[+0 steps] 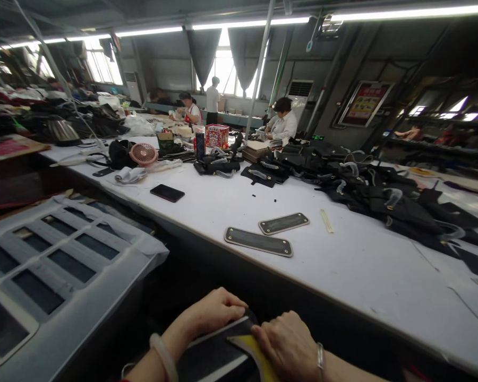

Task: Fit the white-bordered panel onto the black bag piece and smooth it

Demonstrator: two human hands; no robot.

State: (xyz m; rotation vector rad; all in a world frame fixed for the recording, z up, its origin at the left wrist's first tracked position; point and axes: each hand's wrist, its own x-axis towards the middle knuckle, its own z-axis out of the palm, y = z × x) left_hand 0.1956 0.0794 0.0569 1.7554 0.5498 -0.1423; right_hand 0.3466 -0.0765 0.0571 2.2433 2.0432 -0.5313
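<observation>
Low in the view, below the table's front edge, my left hand (213,313) is closed on the far end of a black flat bag piece (211,355) with pale edging. My right hand (289,345) presses down on the same piece, fingers curled over a yellow strip (255,353) lying on it. Both wrists wear bracelets. On the white table (354,265) ahead lie two flat black padded strips with metal rivets, one long (258,242) and one shorter (283,223), untouched.
A black phone (167,192), a pink fan (143,154), a red box (216,136) and heaps of black bag parts (386,199) crowd the table. A grey grid-shaped rack (56,260) stands at my left. Other people work at the far end.
</observation>
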